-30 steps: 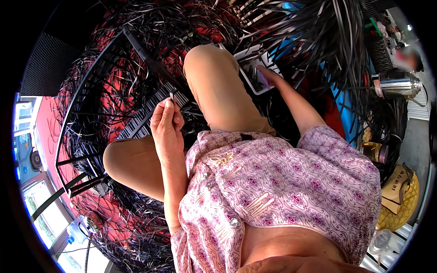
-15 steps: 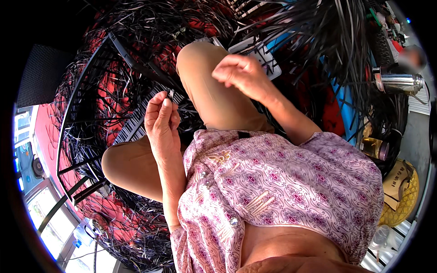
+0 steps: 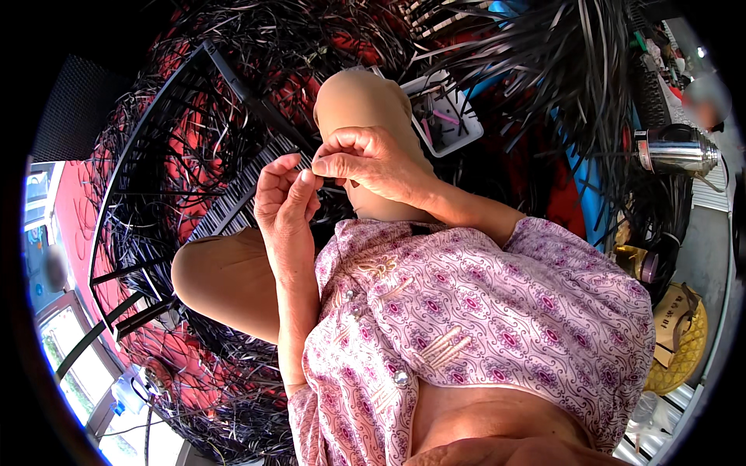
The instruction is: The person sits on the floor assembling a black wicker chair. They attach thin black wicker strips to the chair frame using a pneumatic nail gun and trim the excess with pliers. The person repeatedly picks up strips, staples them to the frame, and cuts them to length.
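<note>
In front of my lap my left hand [image 3: 286, 203] is raised with thumb and fingers pinched together. My right hand [image 3: 375, 165] meets it at the fingertips, its thumb and forefinger also closed in a pinch. Whatever lies between the fingers is too small and covered to name. Just beyond them, a black furniture frame [image 3: 233, 84] with a curved side leans by my knees. A partly woven panel of black strips [image 3: 221, 210] fills some of it, close to my left hand.
Loose black strips [image 3: 575, 62] hang in a thick bundle at the far right. More lie tangled over the red floor. A white tray [image 3: 466, 141] with small pieces stands beyond my right knee. At the right are a metal flask [image 3: 672, 149], a jar [image 3: 637, 260] and a yellow quilted bag [image 3: 691, 349].
My right hand has come left and nearer to me, joining my left hand at the fingertips. A small thing that showed at the left fingertips is now covered.
</note>
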The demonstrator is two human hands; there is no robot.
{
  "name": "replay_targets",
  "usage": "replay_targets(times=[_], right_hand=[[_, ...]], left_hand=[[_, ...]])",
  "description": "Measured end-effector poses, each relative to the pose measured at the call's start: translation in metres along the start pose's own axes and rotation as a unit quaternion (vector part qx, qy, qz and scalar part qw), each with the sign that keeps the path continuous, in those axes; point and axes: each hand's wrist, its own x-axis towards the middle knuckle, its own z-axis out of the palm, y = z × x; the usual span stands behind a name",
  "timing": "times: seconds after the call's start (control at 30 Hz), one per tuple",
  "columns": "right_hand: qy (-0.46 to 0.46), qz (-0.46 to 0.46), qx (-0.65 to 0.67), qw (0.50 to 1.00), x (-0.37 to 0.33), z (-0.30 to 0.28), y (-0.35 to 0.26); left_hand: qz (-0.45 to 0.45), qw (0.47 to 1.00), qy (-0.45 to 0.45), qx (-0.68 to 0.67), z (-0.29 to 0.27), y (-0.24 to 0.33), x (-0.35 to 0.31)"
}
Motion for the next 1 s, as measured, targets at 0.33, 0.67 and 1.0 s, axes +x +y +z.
replay_targets(times=[0.33,0.67,1.0], right_hand=[[0.070,0.001,-0.018,0.997,0.005,-0.003,0.007],[0.111,-0.014,0.022,0.994,0.009,0.007,0.010],[0.073,-0.052,0.012,0.996,0.006,0.013,0.014]], left_hand=[[0.065,0.994,-0.021,0.083,0.006,-0.008,-0.005],[0.294,0.854,0.036,0.427,0.008,0.002,-0.009],[0.182,0.944,0.021,0.275,0.000,-0.001,-0.014]])
